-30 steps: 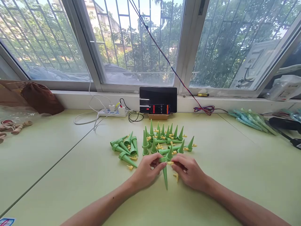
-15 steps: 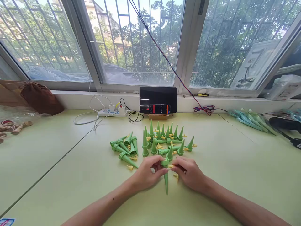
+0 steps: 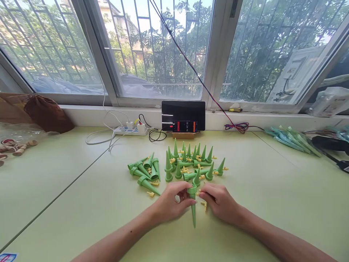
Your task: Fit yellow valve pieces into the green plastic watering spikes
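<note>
My left hand [image 3: 174,198] pinches a green plastic watering spike [image 3: 193,209] by its collar, tip pointing down. Close to its right side, my right hand [image 3: 219,198] is closed on a small yellow valve [image 3: 199,192], partly hidden by the fingertips. Another yellow valve piece [image 3: 204,206] lies on the table just below the right fingers. Beyond the hands stands a group of green spikes [image 3: 209,171], most point-up, with yellow valves among them. To the left is a loose pile of green spikes [image 3: 144,169] lying on their sides.
A phone [image 3: 185,126] showing a timer leans against a dark tablet [image 3: 183,109] by the window. At the back left lies a power strip [image 3: 131,130] with cables. Bagged wooden pieces [image 3: 19,148] are at far left, and blue-green plastic packets [image 3: 293,140] at far right.
The yellow valve in my right hand has turned from pointing sideways to a more upright angle. The spike in my left hand has shifted slightly down and right.
</note>
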The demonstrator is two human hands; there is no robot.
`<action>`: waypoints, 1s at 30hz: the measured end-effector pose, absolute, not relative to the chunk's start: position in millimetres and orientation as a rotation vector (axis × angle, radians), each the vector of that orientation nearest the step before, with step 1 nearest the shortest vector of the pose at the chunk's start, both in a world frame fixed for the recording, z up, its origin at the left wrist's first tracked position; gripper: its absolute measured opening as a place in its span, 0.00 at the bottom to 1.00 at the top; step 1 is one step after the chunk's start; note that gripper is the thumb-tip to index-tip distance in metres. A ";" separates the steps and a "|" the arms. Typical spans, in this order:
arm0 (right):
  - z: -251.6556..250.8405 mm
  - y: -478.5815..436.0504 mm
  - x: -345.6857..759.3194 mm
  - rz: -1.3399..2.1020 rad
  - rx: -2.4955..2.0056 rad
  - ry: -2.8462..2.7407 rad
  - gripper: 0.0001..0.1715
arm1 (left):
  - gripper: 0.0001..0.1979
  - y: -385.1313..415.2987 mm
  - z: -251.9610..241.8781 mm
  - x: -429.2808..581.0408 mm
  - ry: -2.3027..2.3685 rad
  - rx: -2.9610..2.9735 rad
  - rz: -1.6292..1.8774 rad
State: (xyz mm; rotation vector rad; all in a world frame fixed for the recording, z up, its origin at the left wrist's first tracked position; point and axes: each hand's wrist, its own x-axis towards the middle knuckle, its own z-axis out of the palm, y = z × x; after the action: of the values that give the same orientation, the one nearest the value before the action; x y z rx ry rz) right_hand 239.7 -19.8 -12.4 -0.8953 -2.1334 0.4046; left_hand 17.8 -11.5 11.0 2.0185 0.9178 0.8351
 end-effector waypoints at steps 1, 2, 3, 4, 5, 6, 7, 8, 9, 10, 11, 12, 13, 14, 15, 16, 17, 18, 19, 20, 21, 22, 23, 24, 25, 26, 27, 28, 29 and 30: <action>-12.5 -19.6 239.6 0.393 -0.896 -2.140 0.25 | 0.08 -11.2 10.4 18.0 0.921 2.022 0.839; -12.6 -19.4 239.5 0.380 -0.894 -2.145 0.26 | 0.08 -10.9 9.9 18.1 0.923 2.025 0.844; -12.6 -19.3 239.4 0.369 -0.890 -2.151 0.26 | 0.08 -10.7 9.4 18.3 0.925 2.027 0.848; -12.6 -19.2 239.4 0.358 -0.887 -2.158 0.26 | 0.08 -10.6 9.0 18.5 0.926 2.028 0.850; -12.5 -19.2 239.5 0.350 -0.887 -2.165 0.27 | 0.07 -10.5 8.7 18.6 0.925 2.029 0.850; -12.5 -19.3 239.6 0.344 -0.890 -2.173 0.27 | 0.07 -10.6 8.6 18.7 0.924 2.029 0.850; -12.5 -19.5 239.9 0.340 -0.894 -2.179 0.27 | 0.07 -10.7 8.5 18.7 0.923 2.030 0.848; -12.6 -19.8 240.1 0.340 -0.900 -2.185 0.27 | 0.07 -10.9 8.5 18.6 0.922 2.032 0.846; -12.6 -20.0 240.3 0.341 -0.906 -2.189 0.27 | 0.07 -11.2 8.5 18.6 0.921 2.035 0.839; -12.8 -20.2 240.5 0.343 -0.910 -2.192 0.27 | 0.08 -11.4 8.7 18.6 0.922 2.038 0.832; -12.9 -20.3 240.5 0.347 -0.913 -2.194 0.27 | 0.08 -11.7 9.0 18.6 0.924 2.040 0.828; -13.2 -20.2 240.4 0.354 -0.918 -2.192 0.27 | 0.07 -11.9 9.5 18.8 0.928 2.040 0.826; -13.4 -19.9 240.2 0.363 -0.923 -2.186 0.27 | 0.07 -12.2 10.0 19.1 0.934 2.037 0.829; -13.5 -19.5 240.0 0.375 -0.931 -2.175 0.27 | 0.07 -12.3 10.6 19.4 0.943 2.033 0.836; -13.5 -18.9 239.6 0.388 -0.940 -2.158 0.27 | 0.07 -12.4 11.2 19.8 0.954 2.029 0.847; -13.4 -18.2 239.4 0.403 -0.948 -2.139 0.27 | 0.07 -12.2 11.6 20.2 0.964 2.024 0.860; -13.0 -17.6 239.2 0.421 -0.954 -2.120 0.27 | 0.07 -11.9 11.9 20.6 0.972 2.019 0.871; -12.4 -17.0 239.1 0.440 -0.955 -2.104 0.26 | 0.07 -11.4 12.1 20.8 0.980 2.014 0.882; -11.6 -16.6 239.2 0.457 -0.951 -2.093 0.24 | 0.06 -10.6 12.1 20.9 0.987 2.009 0.890; -10.8 -16.5 239.4 0.471 -0.944 -2.085 0.21 | 0.06 -9.8 11.9 20.8 0.993 2.003 0.895; -10.0 -16.6 239.6 0.480 -0.937 -2.079 0.18 | 0.07 -8.9 11.8 20.5 0.997 1.996 0.898; -9.4 -16.9 239.9 0.486 -0.931 -2.073 0.15 | 0.07 -8.1 11.7 20.2 1.001 1.989 0.898; -9.0 -17.3 240.2 0.490 -0.926 -2.064 0.12 | 0.07 -7.5 11.7 19.8 1.004 1.984 0.895; -9.0 -17.7 240.3 0.494 -0.923 -2.054 0.11 | 0.08 -7.0 11.8 19.4 1.005 1.981 0.892; -9.2 -18.0 240.3 0.497 -0.919 -2.042 0.09 | 0.08 -6.8 12.1 19.0 1.004 1.978 0.891; -9.5 -18.2 240.1 0.497 -0.913 -2.033 0.09 | 0.08 -6.8 12.4 18.7 1.001 1.978 0.888; -10.0 -18.2 239.7 0.490 -0.906 -2.025 0.09 | 0.08 -6.9 12.8 18.5 0.999 1.981 0.884; -10.5 -18.0 239.3 0.480 -0.900 -2.021 0.10 | 0.08 -7.0 13.1 18.3 0.996 1.985 0.880; -10.9 -17.7 238.9 0.469 -0.894 -2.020 0.11 | 0.08 -7.2 13.4 18.3 0.994 1.990 0.879; -11.2 -17.3 238.5 0.461 -0.889 -2.019 0.12 | 0.07 -7.3 13.5 18.3 0.993 1.995 0.878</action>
State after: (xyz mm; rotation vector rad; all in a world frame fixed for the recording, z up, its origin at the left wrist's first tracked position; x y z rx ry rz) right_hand 238.5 -17.3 -11.2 -0.8888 -2.0193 0.4614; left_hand 18.3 -7.3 13.5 1.9949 0.9930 0.8781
